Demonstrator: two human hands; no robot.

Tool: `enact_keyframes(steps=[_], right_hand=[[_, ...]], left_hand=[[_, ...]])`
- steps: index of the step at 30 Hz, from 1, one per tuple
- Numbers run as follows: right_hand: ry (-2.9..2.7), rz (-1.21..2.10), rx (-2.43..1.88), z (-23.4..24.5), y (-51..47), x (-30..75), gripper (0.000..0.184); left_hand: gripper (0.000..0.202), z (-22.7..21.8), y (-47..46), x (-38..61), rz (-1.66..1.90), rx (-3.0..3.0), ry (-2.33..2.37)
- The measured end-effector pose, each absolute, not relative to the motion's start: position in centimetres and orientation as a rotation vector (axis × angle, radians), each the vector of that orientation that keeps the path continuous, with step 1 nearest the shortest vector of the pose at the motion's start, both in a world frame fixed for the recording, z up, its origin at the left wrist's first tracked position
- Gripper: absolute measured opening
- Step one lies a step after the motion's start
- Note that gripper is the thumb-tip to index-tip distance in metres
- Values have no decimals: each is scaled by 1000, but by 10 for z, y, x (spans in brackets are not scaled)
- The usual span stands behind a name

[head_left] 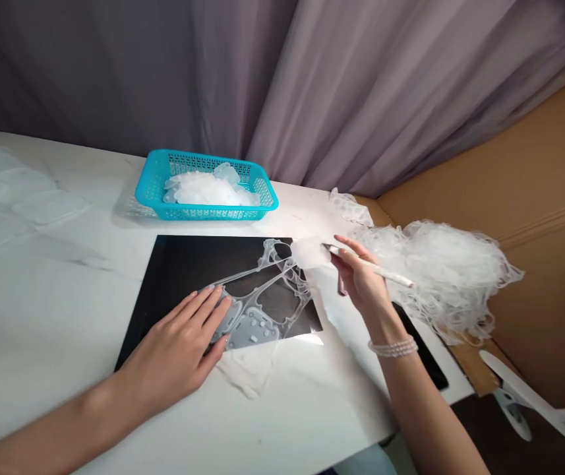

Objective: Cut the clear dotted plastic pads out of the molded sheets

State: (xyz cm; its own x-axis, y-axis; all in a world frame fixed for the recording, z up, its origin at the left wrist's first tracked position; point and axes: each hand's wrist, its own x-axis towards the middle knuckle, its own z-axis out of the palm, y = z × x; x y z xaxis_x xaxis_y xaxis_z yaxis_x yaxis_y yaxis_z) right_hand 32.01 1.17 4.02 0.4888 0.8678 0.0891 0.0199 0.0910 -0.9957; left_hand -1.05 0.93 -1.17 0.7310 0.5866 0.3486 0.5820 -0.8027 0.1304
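My left hand [180, 346] lies flat with fingers stretched out, pressing down a translucent silicone sheet with cut-out shapes [257, 310] on a black mat [183, 270]. My right hand [361, 280] is closed round a white pen-like craft knife [371, 265], its tip pointing left at a small clear piece [309, 253] lifted off the sheet's upper right end. A pearl bracelet [393, 348] circles my right wrist.
A turquoise plastic basket [153, 191] holding clear pieces stands behind the mat. A heap of white trimmed scrap [440, 277] lies at the right table edge, beside a cardboard wall [534, 198]. Flat clear sheets [25, 198] lie far left. Grey curtain behind.
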Motion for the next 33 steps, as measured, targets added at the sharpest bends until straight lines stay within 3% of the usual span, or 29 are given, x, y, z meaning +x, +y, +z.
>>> enact_keyframes(steps=[5,8,11,14,16,22,27,33], right_hand=[[-1033,817,-1157,51,-7,282,18],[-1359,758,-1211,64,-21,248,22],[-1672,944,-1169,76,-33,231,43],[-1560,1037,-1133,78,-33,231,75],[-1339,944,-1208,74,-24,237,84],[-1436,712,-1485,56,4,235,41],[-1518,901,-1318,43,5,216,30],[-1530,407,-1483,32,12,235,26]], left_hand=[[48,34,26,-1,592,2435,1067],[57,56,42,18,592,1774,1085],[61,57,56,36,417,1118,906],[41,49,59,45,381,964,832],[32,46,55,46,394,1011,864],[16,49,44,42,423,1386,943],[24,55,35,44,441,1810,1027],[29,64,25,35,791,1705,1189]])
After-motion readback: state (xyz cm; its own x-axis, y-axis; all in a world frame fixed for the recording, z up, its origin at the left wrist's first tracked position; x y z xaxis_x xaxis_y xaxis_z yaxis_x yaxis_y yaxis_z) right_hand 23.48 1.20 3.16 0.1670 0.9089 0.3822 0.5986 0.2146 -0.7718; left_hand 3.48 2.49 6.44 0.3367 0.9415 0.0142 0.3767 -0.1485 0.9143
